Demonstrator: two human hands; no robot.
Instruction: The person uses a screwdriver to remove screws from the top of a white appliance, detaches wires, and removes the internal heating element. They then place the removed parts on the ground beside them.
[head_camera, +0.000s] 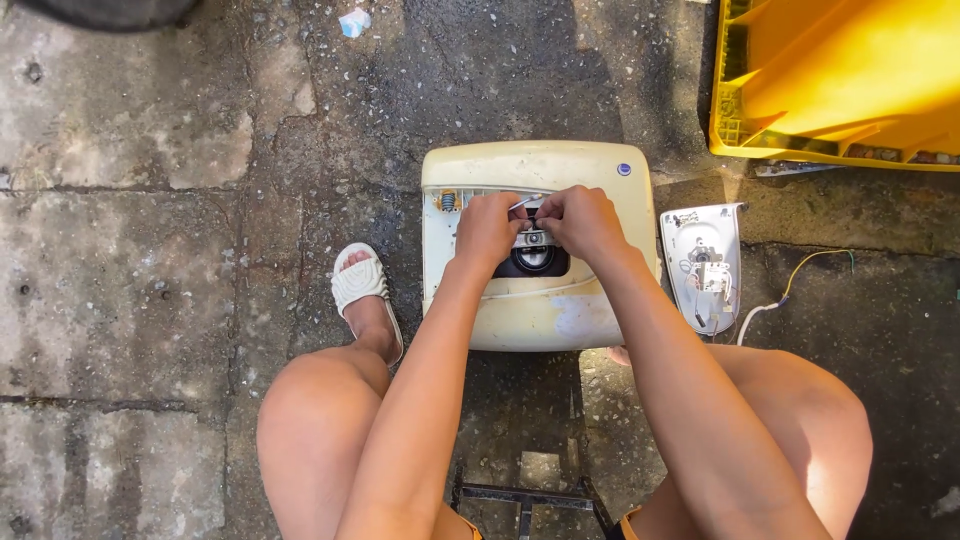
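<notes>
A cream-coloured appliance casing (540, 165) lies on the stone ground in front of me, its opened side up with a dark round part (535, 262) and small fittings showing. Both my hands meet over its middle. My left hand (487, 228) pinches something small at the fittings, and my right hand (582, 222) pinches beside it; a thin white strip (524, 202) sticks out between them. What exactly the fingers grip is hidden.
A white removed cover (703, 262) with wires lies right of the casing, a yellow and white cable (800, 280) trailing from it. A yellow bin (840, 80) stands top right. My sandalled foot (362, 290) is left of the casing. A metal stool frame (525, 495) is below.
</notes>
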